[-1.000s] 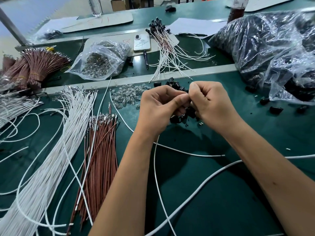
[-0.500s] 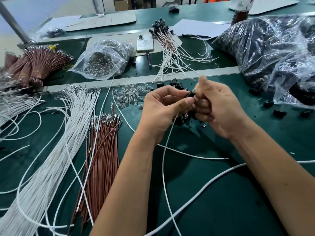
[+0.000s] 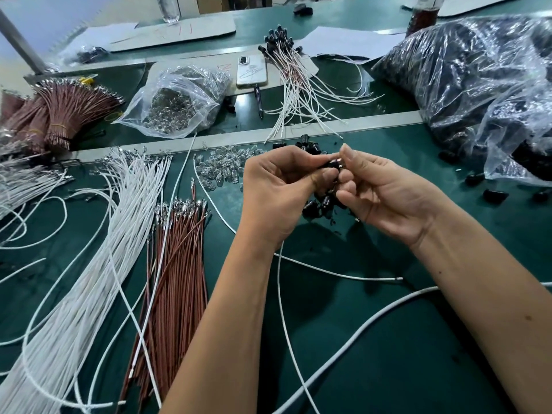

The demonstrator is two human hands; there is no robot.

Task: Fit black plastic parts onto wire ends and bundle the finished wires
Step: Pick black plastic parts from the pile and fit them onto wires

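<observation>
Two hands above green table (image 3: pixel 388 339), white wires (image 3: pixel 89 279) and brown wires (image 3: pixel 176 264) lying far left, left hand (image 3: pixel 274 192) pinching white wire (image 3: pixel 282 309), black plastic part (image 3: pixel 334 164) between both hands, right hand (image 3: pixel 385 189) pinching it, bag of black parts (image 3: pixel 478 79) far right.

black plastic part (image 3: pixel 334 165) pinched above loose black parts (image 3: pixel 321 203).

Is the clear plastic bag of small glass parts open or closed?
Open. The clear bag lies slumped on the table, its mouth gaping toward the phone.
</observation>
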